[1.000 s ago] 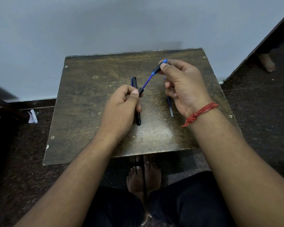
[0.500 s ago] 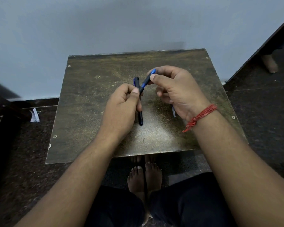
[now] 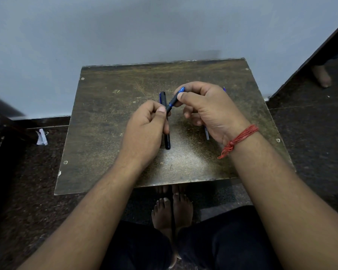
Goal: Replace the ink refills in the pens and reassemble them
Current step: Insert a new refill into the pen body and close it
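One blue pen (image 3: 173, 102), held above the table (image 3: 105, 133): left hand (image 3: 144, 131) gripped its dark lower end, right hand (image 3: 207, 106) pinched the blue tip. A black pen (image 3: 167, 142) lay beneath; a refill (image 3: 206, 134) by the right wrist.

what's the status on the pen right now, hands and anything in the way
Left hand grips barrel; right hand pinches blue tip section against it. Spare black pen, loose refill on table. Nothing blocking.

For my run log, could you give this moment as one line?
left hand: grips pen barrel | right hand: pinches blue tip piece | table: spare pen
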`<action>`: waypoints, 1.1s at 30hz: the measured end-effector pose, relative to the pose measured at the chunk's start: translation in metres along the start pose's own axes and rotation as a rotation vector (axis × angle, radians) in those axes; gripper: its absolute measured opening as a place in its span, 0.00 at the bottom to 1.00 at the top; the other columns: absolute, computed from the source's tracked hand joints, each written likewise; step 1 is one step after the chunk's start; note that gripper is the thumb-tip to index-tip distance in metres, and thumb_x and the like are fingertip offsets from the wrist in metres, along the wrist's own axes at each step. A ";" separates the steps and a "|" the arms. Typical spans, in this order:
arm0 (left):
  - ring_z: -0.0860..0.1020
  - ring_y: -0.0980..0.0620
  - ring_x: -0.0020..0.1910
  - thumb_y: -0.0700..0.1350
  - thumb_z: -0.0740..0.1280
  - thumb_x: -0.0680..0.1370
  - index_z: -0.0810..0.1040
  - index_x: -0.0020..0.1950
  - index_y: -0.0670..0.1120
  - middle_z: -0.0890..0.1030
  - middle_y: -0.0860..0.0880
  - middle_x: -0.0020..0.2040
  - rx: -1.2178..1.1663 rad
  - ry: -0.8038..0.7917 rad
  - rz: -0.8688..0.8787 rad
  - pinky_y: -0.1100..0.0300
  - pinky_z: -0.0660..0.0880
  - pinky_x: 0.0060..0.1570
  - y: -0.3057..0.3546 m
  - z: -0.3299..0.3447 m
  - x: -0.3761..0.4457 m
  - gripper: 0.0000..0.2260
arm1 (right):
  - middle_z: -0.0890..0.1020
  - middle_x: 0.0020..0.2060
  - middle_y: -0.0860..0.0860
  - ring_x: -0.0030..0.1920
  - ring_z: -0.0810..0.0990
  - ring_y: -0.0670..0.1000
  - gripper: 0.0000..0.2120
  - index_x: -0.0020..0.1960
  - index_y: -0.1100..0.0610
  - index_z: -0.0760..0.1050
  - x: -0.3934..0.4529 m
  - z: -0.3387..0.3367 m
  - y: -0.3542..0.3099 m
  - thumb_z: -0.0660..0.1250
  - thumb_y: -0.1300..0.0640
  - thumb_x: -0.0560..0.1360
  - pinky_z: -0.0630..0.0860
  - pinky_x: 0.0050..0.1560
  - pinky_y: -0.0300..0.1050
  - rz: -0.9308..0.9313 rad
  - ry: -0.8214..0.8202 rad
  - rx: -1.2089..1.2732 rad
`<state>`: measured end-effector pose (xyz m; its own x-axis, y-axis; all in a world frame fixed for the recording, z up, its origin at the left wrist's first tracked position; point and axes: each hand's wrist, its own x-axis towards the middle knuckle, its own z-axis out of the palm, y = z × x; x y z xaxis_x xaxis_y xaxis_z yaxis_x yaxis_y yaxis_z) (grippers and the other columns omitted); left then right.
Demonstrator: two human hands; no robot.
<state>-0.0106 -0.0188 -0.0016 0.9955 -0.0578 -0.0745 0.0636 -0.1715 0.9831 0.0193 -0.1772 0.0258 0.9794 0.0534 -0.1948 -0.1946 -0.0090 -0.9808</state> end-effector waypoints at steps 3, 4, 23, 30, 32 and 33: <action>0.67 0.59 0.25 0.50 0.60 0.84 0.75 0.43 0.52 0.77 0.53 0.31 0.035 0.004 0.013 0.57 0.63 0.30 0.001 0.001 -0.001 0.11 | 0.81 0.36 0.51 0.28 0.74 0.47 0.03 0.45 0.56 0.78 -0.001 0.001 -0.001 0.68 0.61 0.78 0.61 0.22 0.37 0.006 0.007 -0.025; 0.68 0.60 0.25 0.49 0.60 0.85 0.75 0.44 0.52 0.77 0.53 0.31 0.046 0.004 0.017 0.57 0.63 0.30 0.002 0.001 -0.001 0.11 | 0.81 0.35 0.51 0.27 0.74 0.47 0.04 0.44 0.56 0.77 -0.001 0.002 -0.001 0.68 0.60 0.78 0.61 0.22 0.38 0.005 0.013 -0.039; 0.68 0.58 0.26 0.51 0.59 0.84 0.75 0.43 0.51 0.77 0.53 0.32 0.023 -0.016 -0.001 0.56 0.63 0.31 0.000 0.002 -0.001 0.11 | 0.86 0.45 0.57 0.21 0.65 0.44 0.02 0.47 0.59 0.79 -0.002 0.006 0.003 0.68 0.61 0.79 0.55 0.20 0.33 0.039 0.004 0.229; 0.68 0.57 0.26 0.52 0.60 0.82 0.75 0.44 0.51 0.77 0.53 0.31 0.013 -0.015 0.010 0.58 0.63 0.30 0.001 0.005 -0.001 0.10 | 0.80 0.31 0.52 0.20 0.66 0.45 0.13 0.42 0.56 0.70 0.000 0.016 0.008 0.72 0.50 0.76 0.58 0.21 0.33 0.045 0.093 0.153; 0.68 0.56 0.26 0.53 0.60 0.81 0.75 0.43 0.52 0.77 0.52 0.31 0.000 -0.016 0.008 0.57 0.63 0.30 0.001 0.005 -0.001 0.10 | 0.81 0.34 0.52 0.22 0.67 0.45 0.15 0.41 0.54 0.70 -0.002 0.016 0.006 0.70 0.46 0.77 0.59 0.21 0.33 0.044 0.101 0.122; 0.68 0.56 0.26 0.53 0.60 0.81 0.75 0.44 0.51 0.77 0.53 0.31 -0.002 -0.018 0.005 0.57 0.63 0.31 0.001 0.004 -0.001 0.10 | 0.82 0.37 0.52 0.23 0.68 0.45 0.15 0.42 0.54 0.71 -0.002 0.015 0.005 0.69 0.45 0.77 0.60 0.21 0.33 0.044 0.102 0.119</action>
<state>-0.0114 -0.0231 -0.0010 0.9945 -0.0760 -0.0726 0.0590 -0.1688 0.9839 0.0155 -0.1627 0.0208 0.9689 -0.0460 -0.2430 -0.2369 0.1098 -0.9653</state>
